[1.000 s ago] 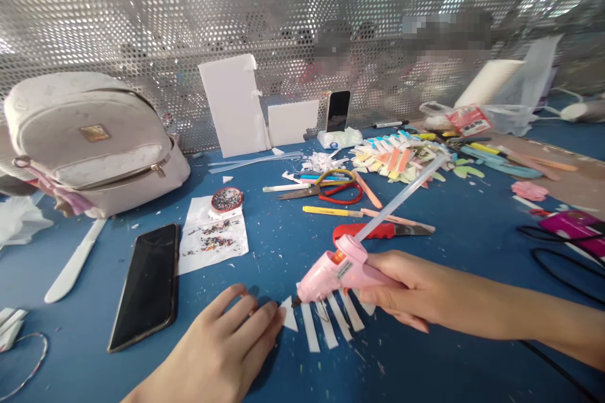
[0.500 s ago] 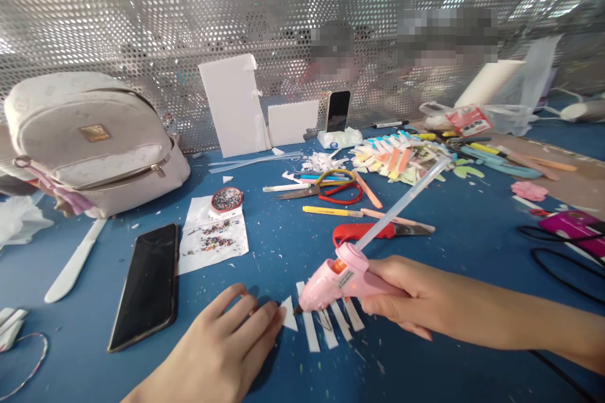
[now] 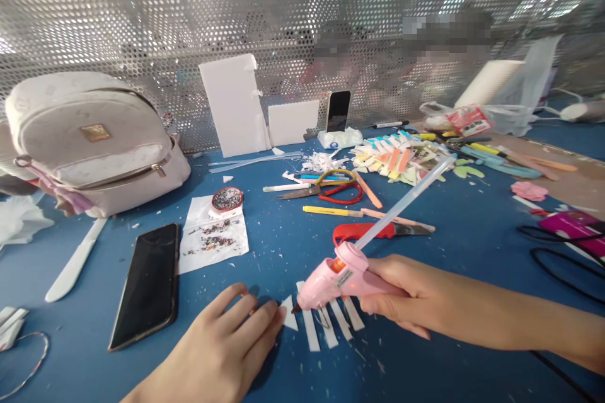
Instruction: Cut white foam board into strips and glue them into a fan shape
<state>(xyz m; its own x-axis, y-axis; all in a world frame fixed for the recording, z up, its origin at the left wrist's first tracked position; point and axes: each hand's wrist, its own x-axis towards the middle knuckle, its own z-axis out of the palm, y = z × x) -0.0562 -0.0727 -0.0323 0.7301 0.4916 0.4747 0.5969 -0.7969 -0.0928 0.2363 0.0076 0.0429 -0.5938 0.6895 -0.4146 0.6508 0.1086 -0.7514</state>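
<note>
My right hand is wrapped around the handle of a pink hot glue gun. A long clear glue stick juts from its rear, and its dark nozzle points down-left at a small white triangular piece. My left hand lies on the table with fingers bent together, its fingertips holding the left edge of that triangle. Several white strips fan out beneath and beside the gun, partly hidden by it.
Behind the gun lie red-handled scissors, a yellow pen and a pile of coloured strips. To the left are a phone, a paper with beads and a backpack. A black cable runs at lower right.
The glue gun has shifted slightly left, bringing its nozzle over the triangle's right edge. My left hand and the triangle stay in place.
</note>
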